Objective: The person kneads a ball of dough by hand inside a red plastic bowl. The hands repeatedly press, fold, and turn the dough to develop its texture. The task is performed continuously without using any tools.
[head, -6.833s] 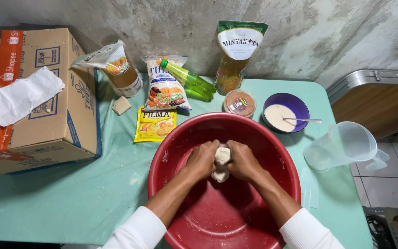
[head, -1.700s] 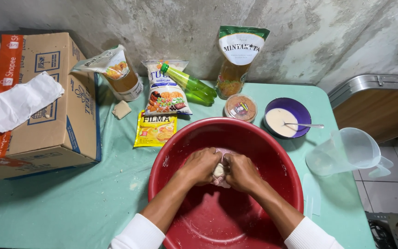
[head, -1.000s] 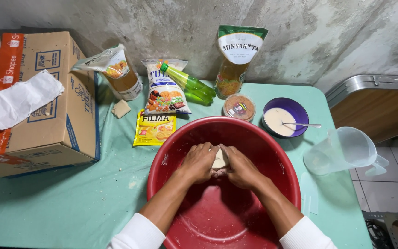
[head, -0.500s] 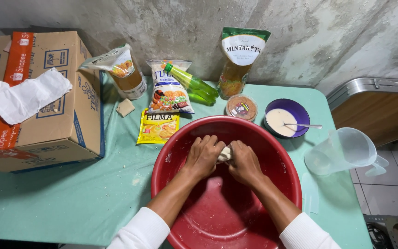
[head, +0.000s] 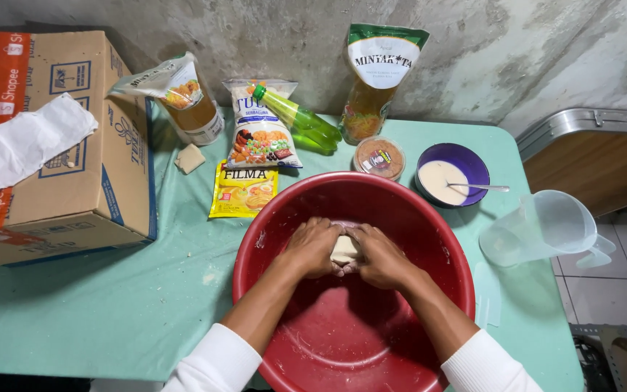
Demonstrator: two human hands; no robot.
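Observation:
A large red plastic basin [head: 284,210] stands on the green table near its front edge. Inside it, my left hand [head: 312,247] and my right hand [head: 379,255] press together on a pale lump of dough [head: 343,249]. Only a small patch of the dough shows between my fingers; the rest is hidden under both hands. Smears of flour cling to the basin's inner wall. White sleeves cover my forearms near the bottom edge.
Behind the basin stand a cooking-oil pouch [head: 371,80], a green bottle [head: 297,117], a flour bag [head: 259,131], a yellow sachet [head: 243,190], a small lidded tub [head: 379,157] and a purple bowl with spoon [head: 451,173]. A clear jug [head: 546,229] lies right. A cardboard box [head: 52,152] fills the left.
My hands stay clasped on the dough, kneading it and shifting slightly within the basin. The view has shifted a little; nothing on the table has moved.

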